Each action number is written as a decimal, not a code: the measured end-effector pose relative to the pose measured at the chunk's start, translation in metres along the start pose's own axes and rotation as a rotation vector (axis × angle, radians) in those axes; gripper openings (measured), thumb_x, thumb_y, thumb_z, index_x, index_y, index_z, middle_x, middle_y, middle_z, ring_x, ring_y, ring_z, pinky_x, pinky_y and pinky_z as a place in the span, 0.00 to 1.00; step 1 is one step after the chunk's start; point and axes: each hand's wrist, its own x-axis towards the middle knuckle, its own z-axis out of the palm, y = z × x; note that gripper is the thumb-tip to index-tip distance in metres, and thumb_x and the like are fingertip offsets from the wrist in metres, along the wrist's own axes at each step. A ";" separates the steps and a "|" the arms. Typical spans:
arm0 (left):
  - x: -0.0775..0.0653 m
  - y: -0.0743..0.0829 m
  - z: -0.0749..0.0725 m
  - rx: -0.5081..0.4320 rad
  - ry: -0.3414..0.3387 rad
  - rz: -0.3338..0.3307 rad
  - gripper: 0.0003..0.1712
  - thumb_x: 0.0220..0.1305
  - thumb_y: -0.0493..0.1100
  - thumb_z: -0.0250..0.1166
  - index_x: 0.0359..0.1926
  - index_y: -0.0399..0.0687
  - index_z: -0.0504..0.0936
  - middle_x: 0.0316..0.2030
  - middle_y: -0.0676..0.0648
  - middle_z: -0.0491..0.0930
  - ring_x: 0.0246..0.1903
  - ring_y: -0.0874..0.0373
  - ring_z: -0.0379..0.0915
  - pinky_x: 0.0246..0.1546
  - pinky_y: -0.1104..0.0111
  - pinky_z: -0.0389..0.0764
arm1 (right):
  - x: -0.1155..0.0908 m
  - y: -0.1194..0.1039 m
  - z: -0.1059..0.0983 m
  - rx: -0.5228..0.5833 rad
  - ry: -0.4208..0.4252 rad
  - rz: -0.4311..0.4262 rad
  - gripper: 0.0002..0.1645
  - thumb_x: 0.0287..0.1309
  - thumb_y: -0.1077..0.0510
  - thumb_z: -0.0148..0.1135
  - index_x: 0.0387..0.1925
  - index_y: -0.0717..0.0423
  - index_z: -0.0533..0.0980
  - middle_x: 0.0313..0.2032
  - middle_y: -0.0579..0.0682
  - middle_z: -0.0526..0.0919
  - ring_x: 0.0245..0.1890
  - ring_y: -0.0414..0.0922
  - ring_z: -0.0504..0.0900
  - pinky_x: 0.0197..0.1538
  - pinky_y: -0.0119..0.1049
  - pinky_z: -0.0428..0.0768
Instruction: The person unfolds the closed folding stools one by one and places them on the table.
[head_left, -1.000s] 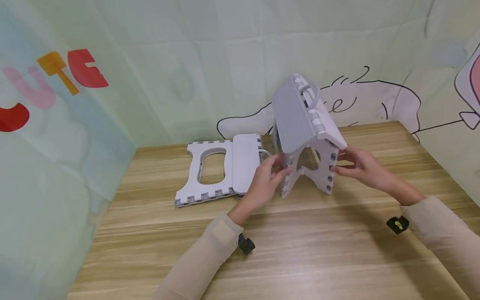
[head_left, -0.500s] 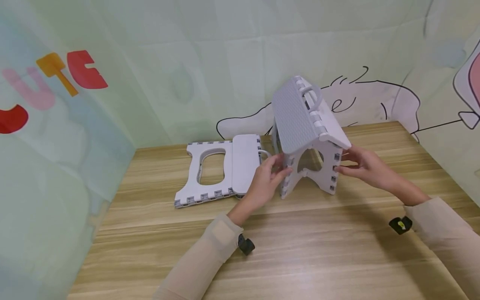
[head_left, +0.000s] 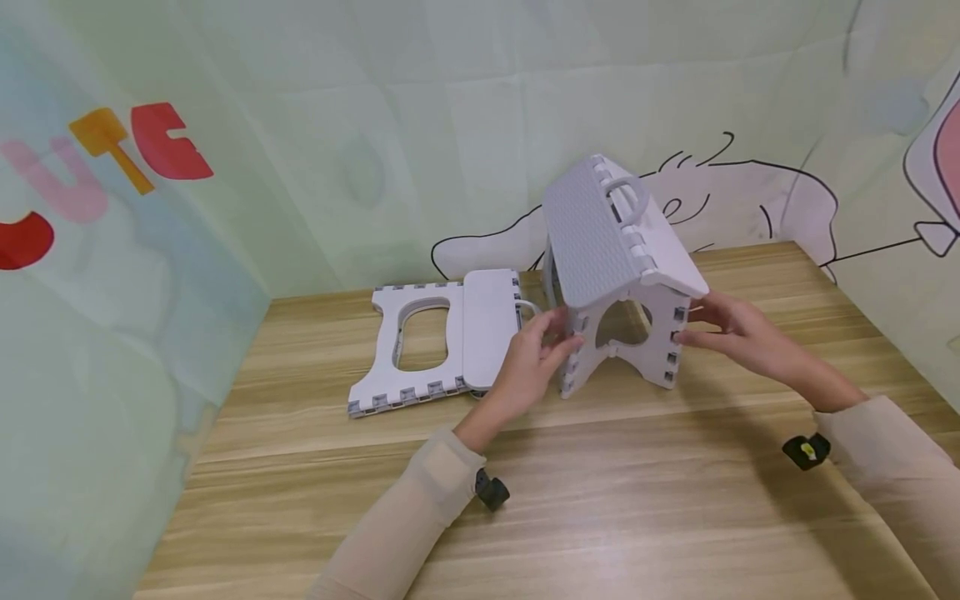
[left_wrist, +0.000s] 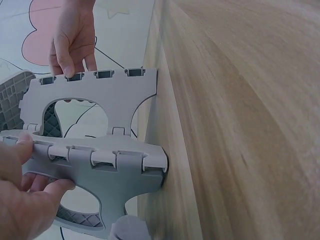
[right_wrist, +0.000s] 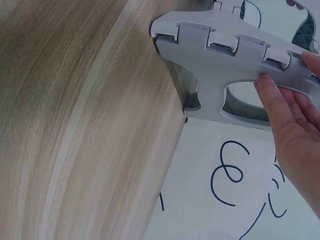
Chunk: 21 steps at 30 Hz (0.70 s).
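A grey-white folding stool [head_left: 588, 229] stands partly unfolded on the table, its two seat halves sloping like a roof with a loop handle at the ridge. My left hand [head_left: 528, 354] pinches the edge of its left leg panel between thumb and fingers. On the other side my right hand [head_left: 731, 333] grips the right leg panel [right_wrist: 200, 55], with fingers reaching into the leg's cutout in the right wrist view. Both leg panels spread apart in the left wrist view, joined by a hinged end panel [left_wrist: 112, 95].
A second folding stool [head_left: 486, 329], folded flat, lies on the wooden table [head_left: 585, 492] just left of the held one. Behind the table hangs a printed cloth [head_left: 315, 150] with letters and line drawings. Both sleeved wrists wear small black devices.
My right hand has moved slightly to the right, drawing the right leg panel outward. The stool's legs stand wider and its seat halves slope less steeply. My left hand stays in place.
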 end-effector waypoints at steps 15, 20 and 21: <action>0.000 -0.001 0.001 -0.016 -0.003 -0.004 0.26 0.72 0.42 0.61 0.66 0.37 0.70 0.59 0.40 0.74 0.59 0.50 0.74 0.55 0.71 0.78 | -0.004 0.000 -0.003 0.006 0.003 0.057 0.31 0.68 0.66 0.59 0.69 0.68 0.62 0.58 0.64 0.75 0.54 0.28 0.74 0.50 0.23 0.78; 0.000 -0.001 0.001 -0.015 -0.003 0.002 0.26 0.72 0.42 0.62 0.66 0.37 0.70 0.58 0.40 0.75 0.58 0.50 0.74 0.55 0.71 0.78 | -0.005 0.001 -0.006 0.001 0.003 0.070 0.32 0.68 0.65 0.60 0.70 0.68 0.61 0.60 0.65 0.74 0.55 0.28 0.73 0.50 0.22 0.77; 0.000 -0.001 0.001 -0.015 -0.003 0.002 0.26 0.72 0.42 0.62 0.66 0.37 0.70 0.58 0.40 0.75 0.58 0.50 0.74 0.55 0.71 0.78 | -0.006 0.001 -0.006 0.000 0.003 0.073 0.33 0.68 0.65 0.60 0.70 0.67 0.61 0.60 0.65 0.73 0.55 0.28 0.73 0.50 0.22 0.77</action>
